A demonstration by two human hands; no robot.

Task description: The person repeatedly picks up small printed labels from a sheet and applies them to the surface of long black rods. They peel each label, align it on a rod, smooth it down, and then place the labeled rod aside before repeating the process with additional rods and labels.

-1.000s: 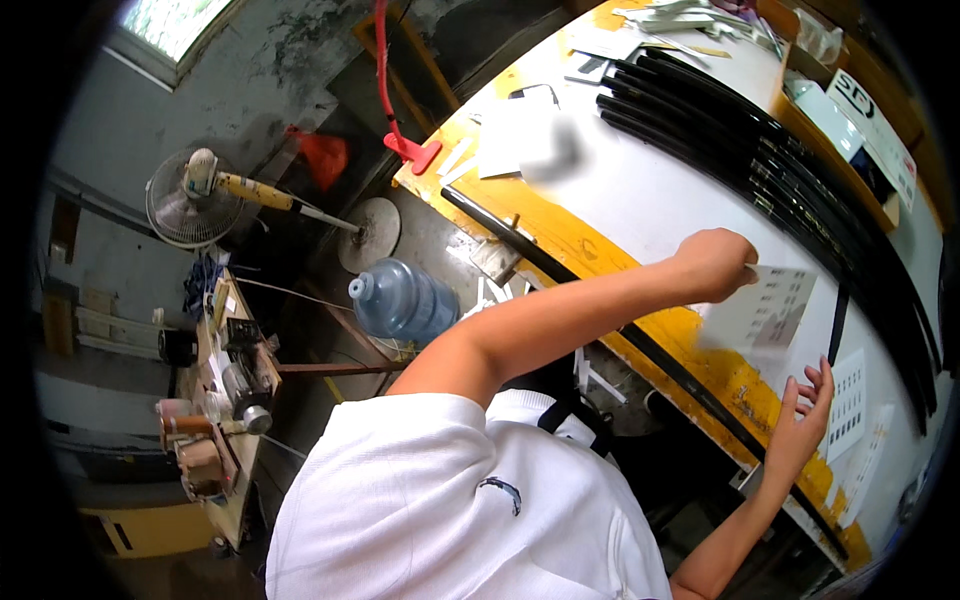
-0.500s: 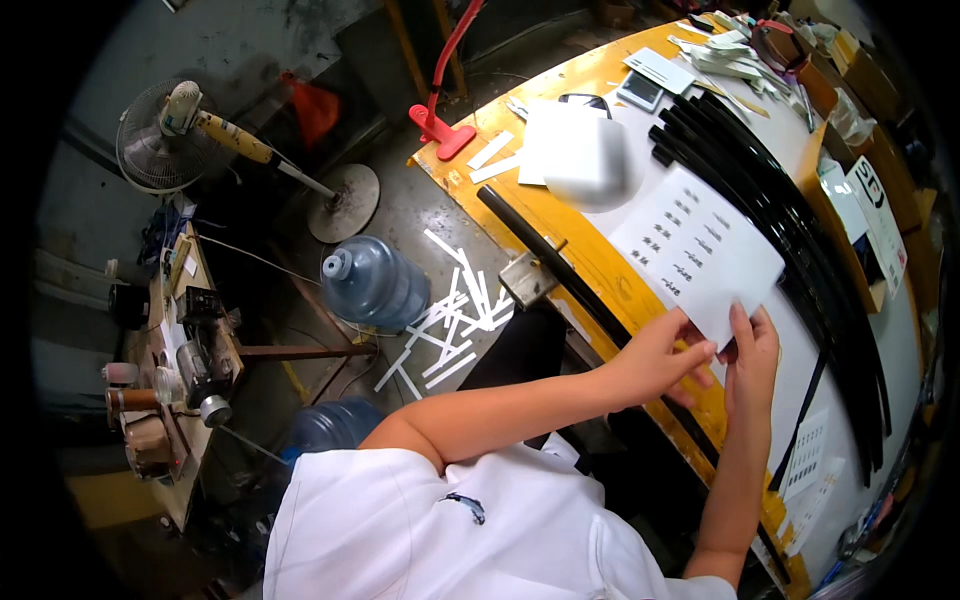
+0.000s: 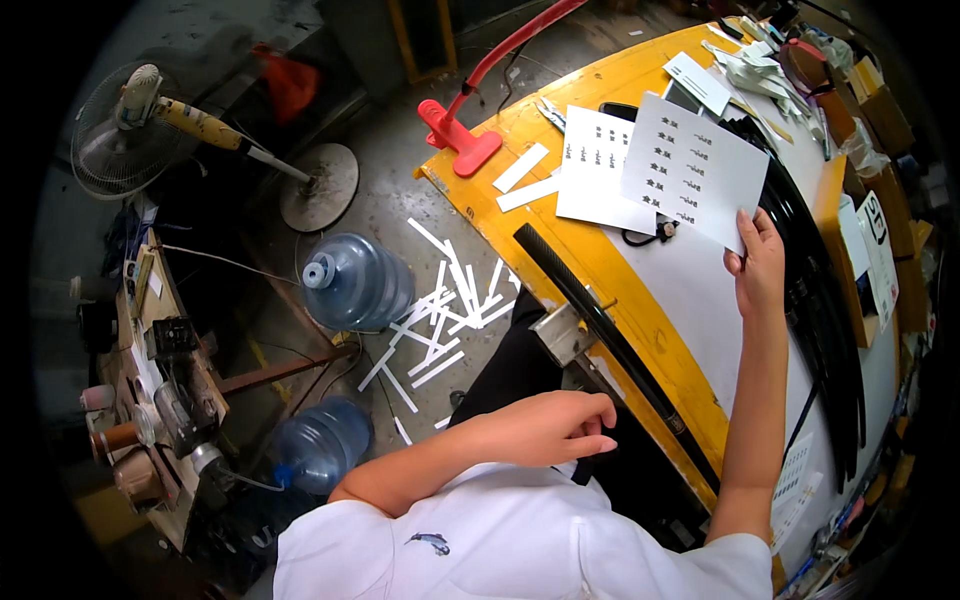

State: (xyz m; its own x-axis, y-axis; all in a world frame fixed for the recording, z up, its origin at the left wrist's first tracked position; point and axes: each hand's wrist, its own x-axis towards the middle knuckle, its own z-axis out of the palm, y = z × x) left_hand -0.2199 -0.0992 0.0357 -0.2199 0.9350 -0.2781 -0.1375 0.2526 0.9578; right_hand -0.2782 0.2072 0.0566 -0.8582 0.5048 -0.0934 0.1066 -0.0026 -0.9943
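"One white printed sheet is over the worktop. Which hand has it?"

"The right hand pinches its near right corner. The left hand looks empty, fingers loosely bent, near the white shirt."

"Is it heavy?"

"I think it's light, thin and a bit bendy. A hard squeeze may crease it."

"Where's a good place to hold it?"

"The plain edges, off the dark marks. It hides part of another printed sheet, too."
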